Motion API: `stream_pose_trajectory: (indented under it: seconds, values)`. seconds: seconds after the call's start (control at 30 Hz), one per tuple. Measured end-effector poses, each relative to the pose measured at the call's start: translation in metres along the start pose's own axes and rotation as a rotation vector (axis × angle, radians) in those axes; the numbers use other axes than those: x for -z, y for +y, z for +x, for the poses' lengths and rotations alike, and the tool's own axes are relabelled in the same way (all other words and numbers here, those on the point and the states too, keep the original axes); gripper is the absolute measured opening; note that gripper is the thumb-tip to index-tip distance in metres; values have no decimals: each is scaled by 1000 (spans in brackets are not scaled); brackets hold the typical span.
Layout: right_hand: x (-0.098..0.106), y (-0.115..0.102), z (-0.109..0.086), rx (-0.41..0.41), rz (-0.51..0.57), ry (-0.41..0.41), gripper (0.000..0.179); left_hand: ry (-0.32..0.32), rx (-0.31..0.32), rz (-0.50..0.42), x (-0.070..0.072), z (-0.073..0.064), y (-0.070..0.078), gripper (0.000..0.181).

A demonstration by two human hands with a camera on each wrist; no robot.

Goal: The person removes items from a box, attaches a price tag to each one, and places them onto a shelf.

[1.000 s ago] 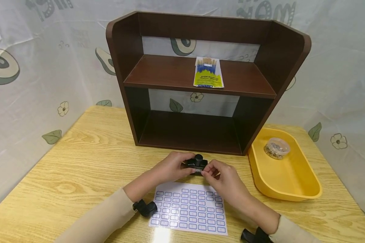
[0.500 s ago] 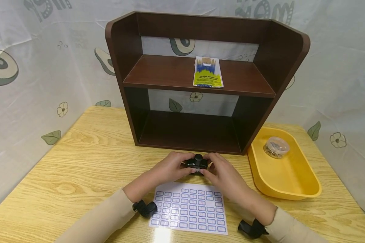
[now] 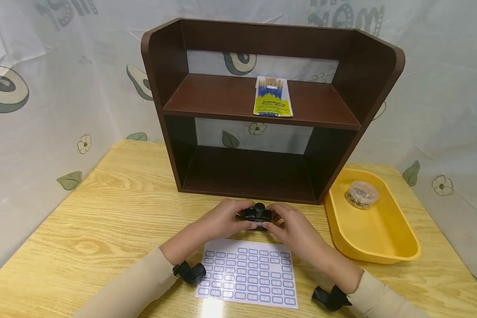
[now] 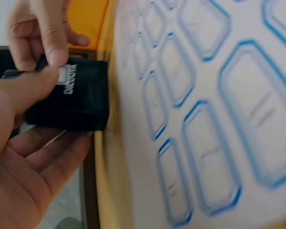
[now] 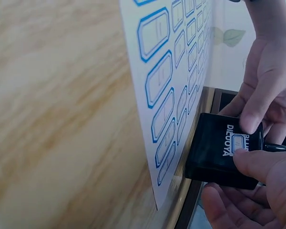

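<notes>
On my screen the tabletop (image 3: 83, 229) is pale wood grain, glossy enough to throw a glare near bottom centre. The sticker sheet (image 3: 246, 274) looks like smooth, shiny paper; the lettered black container (image 5: 212, 148) above it, smooth and glossy. I make out a dark wood shelf unit (image 3: 218, 97) with a soft sheen, smooth yellow plastic tray (image 3: 381, 232) at right, matt cloth sleeves (image 3: 123, 282), creased fabric backdrop (image 3: 83, 84).

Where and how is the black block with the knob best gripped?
Probably by the two sides of the black block, coming from left and right, as the left hand and right hand do: its flat-faced body looks broader than the round knob.
</notes>
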State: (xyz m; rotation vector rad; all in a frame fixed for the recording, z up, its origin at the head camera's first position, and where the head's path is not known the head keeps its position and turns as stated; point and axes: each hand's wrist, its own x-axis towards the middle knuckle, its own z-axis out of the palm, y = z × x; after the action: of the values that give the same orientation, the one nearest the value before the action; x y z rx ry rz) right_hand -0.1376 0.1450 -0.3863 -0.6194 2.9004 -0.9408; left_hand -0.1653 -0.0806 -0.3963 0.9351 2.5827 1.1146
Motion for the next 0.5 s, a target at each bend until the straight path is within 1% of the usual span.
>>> stream_pose_trajectory:
  seconds: [0.1, 0.13, 0.17, 0.23, 0.3, 0.37, 0.43, 0.5]
  values:
    - [0, 1, 0, -10, 2, 2, 31, -6, 38, -38, 6, -2, -2, 44]
    - [-1, 2, 0, -11, 1, 5, 31, 2, 54, -51, 10, -3, -3, 47]
    - [-1, 2, 0, -11, 3, 8, 31, 20, 64, -60, 14, -5, -4, 48]
    - [-2, 2, 0, -8, 5, 12, 31, 78, 74, -61, 24, -10, -5, 48]
    - [-2, 2, 1, -12, 7, 16, 32, 157, 65, -42, 35, -16, -5, 42]
    - [-3, 2, 1, -15, 12, 17, 34, 257, 56, 4, 46, -22, -5, 37]
    - [-3, 2, 1, -19, 13, 19, 35, 369, 42, 38, 57, -28, -5, 31]
    - [-4, 2, 1, -19, 16, 23, 36, 497, 18, 69, 68, -33, -7, 24]
